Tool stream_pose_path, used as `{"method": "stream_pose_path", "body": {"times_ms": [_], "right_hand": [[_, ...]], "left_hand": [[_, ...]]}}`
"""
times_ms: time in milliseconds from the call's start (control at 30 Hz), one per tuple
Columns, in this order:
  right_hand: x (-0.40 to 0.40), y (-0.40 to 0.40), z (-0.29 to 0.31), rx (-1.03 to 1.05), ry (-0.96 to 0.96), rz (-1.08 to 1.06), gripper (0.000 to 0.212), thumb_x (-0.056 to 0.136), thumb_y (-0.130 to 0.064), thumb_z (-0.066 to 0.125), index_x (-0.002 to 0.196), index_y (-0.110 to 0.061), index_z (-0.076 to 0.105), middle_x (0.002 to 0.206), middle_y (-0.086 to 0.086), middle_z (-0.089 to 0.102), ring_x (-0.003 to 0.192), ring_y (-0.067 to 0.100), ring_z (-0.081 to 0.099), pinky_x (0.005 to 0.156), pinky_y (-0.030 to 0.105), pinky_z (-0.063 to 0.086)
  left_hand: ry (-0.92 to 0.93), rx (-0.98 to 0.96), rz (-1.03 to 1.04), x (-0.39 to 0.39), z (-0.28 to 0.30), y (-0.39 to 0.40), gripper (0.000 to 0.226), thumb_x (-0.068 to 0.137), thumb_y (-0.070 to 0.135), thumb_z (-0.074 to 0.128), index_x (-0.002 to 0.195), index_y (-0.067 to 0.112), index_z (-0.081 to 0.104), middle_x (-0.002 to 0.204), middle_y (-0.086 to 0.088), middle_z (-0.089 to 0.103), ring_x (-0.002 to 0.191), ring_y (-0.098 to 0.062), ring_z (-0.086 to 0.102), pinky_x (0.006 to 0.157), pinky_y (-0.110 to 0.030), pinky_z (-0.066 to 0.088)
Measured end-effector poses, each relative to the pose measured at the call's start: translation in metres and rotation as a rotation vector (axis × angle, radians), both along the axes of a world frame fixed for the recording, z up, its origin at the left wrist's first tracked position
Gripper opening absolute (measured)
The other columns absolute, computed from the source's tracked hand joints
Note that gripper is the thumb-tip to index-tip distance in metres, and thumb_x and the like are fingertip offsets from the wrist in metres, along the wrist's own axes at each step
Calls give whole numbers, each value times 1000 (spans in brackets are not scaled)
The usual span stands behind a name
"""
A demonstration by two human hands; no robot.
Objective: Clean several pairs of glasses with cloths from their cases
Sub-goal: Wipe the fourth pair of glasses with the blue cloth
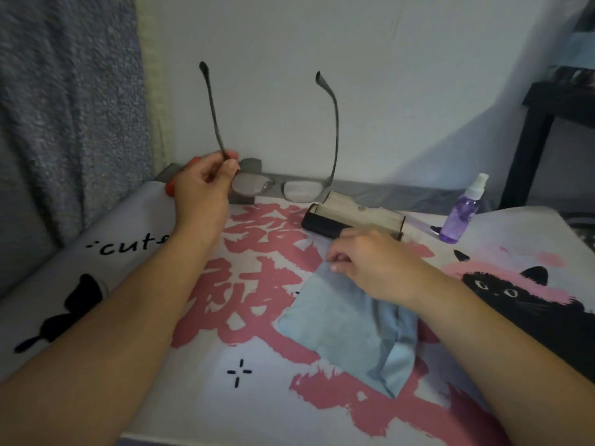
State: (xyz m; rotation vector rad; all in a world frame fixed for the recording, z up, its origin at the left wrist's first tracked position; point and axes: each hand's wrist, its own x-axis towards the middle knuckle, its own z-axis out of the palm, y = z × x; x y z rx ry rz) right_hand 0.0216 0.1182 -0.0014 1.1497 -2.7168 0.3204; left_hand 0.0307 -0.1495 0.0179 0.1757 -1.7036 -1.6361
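While one pair of grey-framed glasses (pixel 277 185) hung above the far edge of the table (pixel 199 397), temples spread and pointing upward, the person's left hand (pixel 203 185) held them by pinching the base of one temple between thumb and fingers. The right hand (pixel 370 262), fingers curled, pinched the far corner of a pale blue cloth (pixel 341 329) that lay partly folded near the middle of the table, on its printed pink-and-white cover. Behind that hand, toward the far edge, a black case (pixel 347 220) sat open with its light lining showing, and a small purple spray bottle (pixel 460 217) stood upright near the far right corner. Something orange (pixel 180 178) showed behind the left hand; what it was could not be told. By the look of things, the work was at an early stage: case opened, cloth and glasses out, but cloth and lenses well apart and no wiping begun. No other pairs or cases were in sight, so how many remained could not be judged.
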Motion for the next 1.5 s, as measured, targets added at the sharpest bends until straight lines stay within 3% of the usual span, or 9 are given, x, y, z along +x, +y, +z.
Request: {"method": "stream_pose_path", "body": {"times_ms": [167,267,433,600,700,900,1067,1233,1500], "right_hand": [[2,9,6,-148,-110,-14,9,90,-22,68,82,-25,64,87,-11,62,78,8,57,75,32,48],[9,21,31,-557,-286,-128,10,82,-24,59,73,-28,62,78,-7,63,62,3,54,61,21,42],[4,37,74,-990,-348,-275,24,79,-30,52,68,-10,44,71,19,41,68,21,41,65,38,33],[-3,33,109,-1034,-402,-189,33,87,-21,55,69,-5,34,68,11,26,63,22,28,58,35,22],[0,30,101,-1329,-735,40,31,81,-11,51,68,-13,23,62,3,28,60,16,33,54,29,30],[8,19,56,-1372,-1365,171,17,86,-20,59,93,-11,46,103,20,53,106,35,53,100,46,47],[11,3,47,-1446,-1719,227,59,95,-25,54,144,6,48,151,28,45,142,42,43,122,53,28],[4,10,53,-1752,-1505,182,46,88,-22,53,123,4,67,133,18,65,125,33,62,113,49,42],[4,12,49,-1728,-1455,230,28,83,-26,53,88,-5,71,104,15,69,105,33,67,104,49,50]], "left_hand": [[24,23,-126,3,3,-5,15,97,18,67,101,29,76,103,0,76,101,-16,70,101,-41,55],[47,-1,-182,8,8,2,17,96,17,68,96,31,77,101,2,76,98,-15,70,97,-37,56],[79,-80,-326,22,19,25,30,94,7,68,86,35,78,90,12,76,91,-5,69,85,-19,52],[59,-157,-488,36,19,46,15,82,19,70,95,23,75,91,12,76,90,-3,70,83,-16,52],[67,-170,-528,36,15,47,17,82,20,70,97,20,76,91,9,74,89,-4,69,83,-17,52],[34,-213,-553,35,9,50,17,83,17,70,99,16,76,90,7,74,89,-6,70,84,-17,52],[-2,-187,-556,35,6,54,20,82,17,69,100,14,76,95,4,78,93,-7,71,84,-17,53],[-26,-82,-583,35,6,57,14,83,22,77,92,31,81,94,0,78,92,-11,72,84,-22,54],[-58,24,-636,35,4,62,16,84,17,75,92,30,81,89,0,76,89,-13,70,86,-29,53]]}}
